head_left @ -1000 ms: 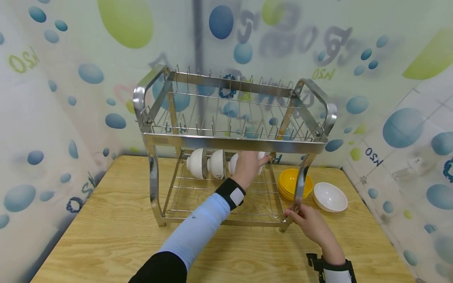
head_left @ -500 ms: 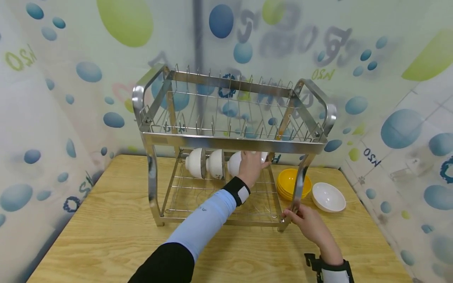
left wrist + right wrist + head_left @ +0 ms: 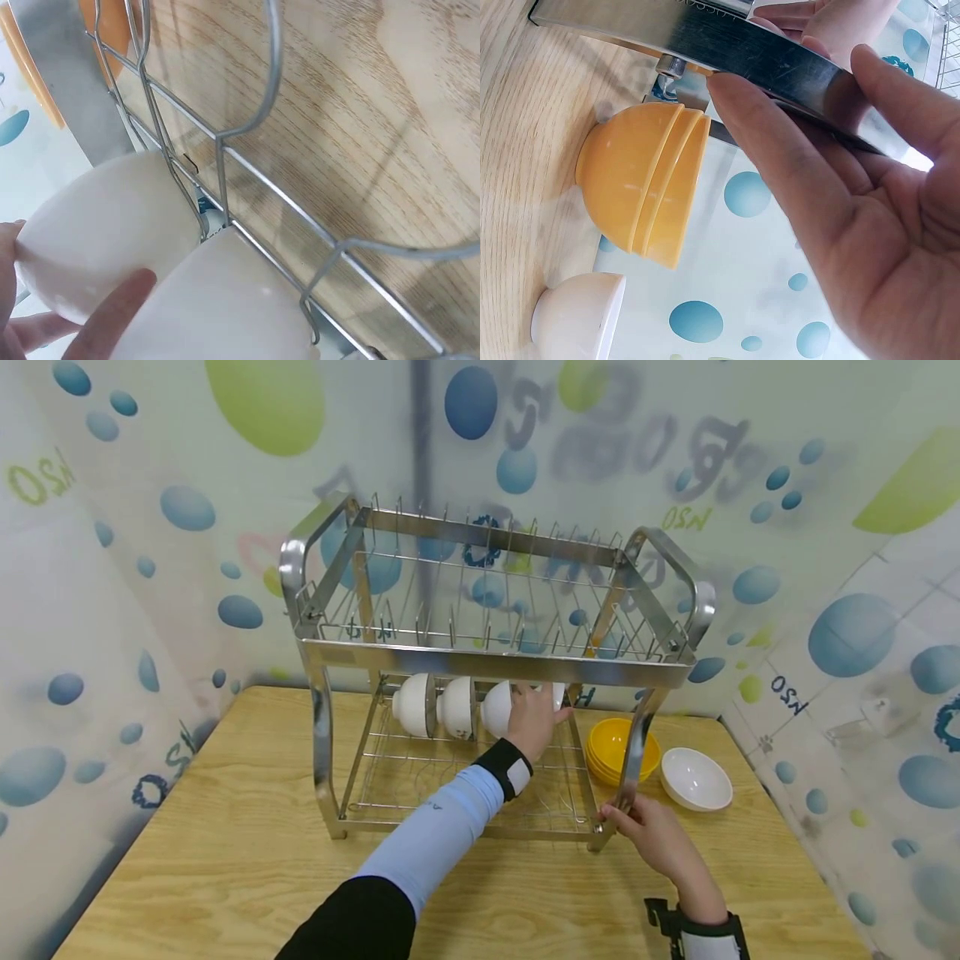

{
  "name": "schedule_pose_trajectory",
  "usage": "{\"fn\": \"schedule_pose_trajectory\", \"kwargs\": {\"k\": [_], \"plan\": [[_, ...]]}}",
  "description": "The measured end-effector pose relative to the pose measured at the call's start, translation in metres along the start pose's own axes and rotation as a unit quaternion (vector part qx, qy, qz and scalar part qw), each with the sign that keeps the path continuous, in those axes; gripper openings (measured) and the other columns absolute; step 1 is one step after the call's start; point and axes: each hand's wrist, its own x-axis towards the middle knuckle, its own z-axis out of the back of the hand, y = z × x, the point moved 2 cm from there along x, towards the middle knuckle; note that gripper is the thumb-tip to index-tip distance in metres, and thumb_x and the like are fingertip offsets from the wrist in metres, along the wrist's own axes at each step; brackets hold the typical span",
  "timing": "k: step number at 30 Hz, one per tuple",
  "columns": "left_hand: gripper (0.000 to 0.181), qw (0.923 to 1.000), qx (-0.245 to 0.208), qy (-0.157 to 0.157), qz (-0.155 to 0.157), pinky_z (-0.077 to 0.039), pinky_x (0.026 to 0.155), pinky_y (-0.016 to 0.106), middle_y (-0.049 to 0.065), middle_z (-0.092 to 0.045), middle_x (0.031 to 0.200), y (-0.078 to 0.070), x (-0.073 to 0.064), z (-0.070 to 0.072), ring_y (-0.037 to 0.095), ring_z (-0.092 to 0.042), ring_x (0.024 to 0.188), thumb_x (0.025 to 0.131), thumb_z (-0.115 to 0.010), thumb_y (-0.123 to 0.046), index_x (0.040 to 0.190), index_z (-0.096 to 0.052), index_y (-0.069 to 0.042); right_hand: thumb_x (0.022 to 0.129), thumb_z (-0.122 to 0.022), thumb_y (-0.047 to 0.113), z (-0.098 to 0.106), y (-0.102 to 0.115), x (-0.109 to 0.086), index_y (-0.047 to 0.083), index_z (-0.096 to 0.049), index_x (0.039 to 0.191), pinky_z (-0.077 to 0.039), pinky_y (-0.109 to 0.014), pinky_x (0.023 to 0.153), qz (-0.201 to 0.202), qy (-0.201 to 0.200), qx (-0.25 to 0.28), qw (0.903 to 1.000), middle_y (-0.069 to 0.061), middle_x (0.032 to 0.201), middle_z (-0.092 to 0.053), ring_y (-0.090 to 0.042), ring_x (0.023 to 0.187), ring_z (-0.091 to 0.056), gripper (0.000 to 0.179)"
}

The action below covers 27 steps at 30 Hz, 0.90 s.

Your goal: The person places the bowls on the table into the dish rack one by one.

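A two-tier metal dish rack [image 3: 495, 664] stands on the table. On its lower tier, white bowls [image 3: 414, 706] sit on edge in a row. My left hand [image 3: 532, 724] reaches under the upper tier and grips the white bowl [image 3: 112, 225] at the row's right end. Another white bowl [image 3: 225, 307] sits close beside its fingers in the left wrist view. My right hand [image 3: 656, 835] holds the rack's right front leg [image 3: 780, 71] low down, between thumb and fingers. The left hand partly hides the held bowl in the head view.
Stacked yellow bowls [image 3: 618, 745] stand just right of the rack, behind its right front leg. Beside them a white bowl [image 3: 697, 779] rests upright on the wooden table [image 3: 225, 827]. A patterned curtain [image 3: 480, 460] hangs close behind the rack.
My left hand has shifted slightly right and a little toward me at the right end of the row. The right hand keeps its hold on the rack leg.
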Motion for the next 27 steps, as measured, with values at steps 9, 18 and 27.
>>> {"fn": "schedule_pose_trajectory", "kwargs": {"k": [9,18,27], "plan": [[0.060,0.9995,-0.024,0.021,0.007,-0.057,0.074,0.031,0.023,-0.067,0.105,0.0000,0.0015,-0.0010,0.027,-0.068,0.092,0.089,-0.055,-0.055,0.121,-0.058,-0.004,0.094,-0.058,0.025,0.0007,0.0003,0.0002,0.009,-0.067,0.093,-0.046,-0.029,0.068,-0.003,-0.003,-0.001,1.0000,-0.002,0.087,-0.070,-0.014,0.076,-0.055,0.018],[0.064,0.9992,-0.019,0.035,0.011,-0.057,0.072,0.029,0.020,-0.068,0.102,-0.0015,0.0012,-0.0020,0.026,-0.068,0.089,0.091,-0.051,-0.055,0.125,-0.055,-0.001,0.094,-0.058,0.025,-0.0001,-0.0009,-0.0002,0.009,-0.068,0.093,-0.045,-0.028,0.066,-0.005,-0.004,-0.002,1.0000,-0.002,0.086,-0.070,-0.014,0.075,-0.054,0.018],[0.058,0.9999,0.006,0.014,-0.004,-0.053,0.053,0.023,0.009,-0.068,0.076,-0.0025,-0.0023,-0.0016,0.018,-0.064,0.065,0.092,-0.051,-0.054,0.109,-0.063,0.001,0.094,-0.059,0.024,0.0003,0.0006,-0.0012,0.009,-0.068,0.093,-0.046,-0.028,0.066,-0.005,-0.003,0.000,1.0000,-0.002,0.086,-0.070,-0.014,0.076,-0.055,0.017]]}}
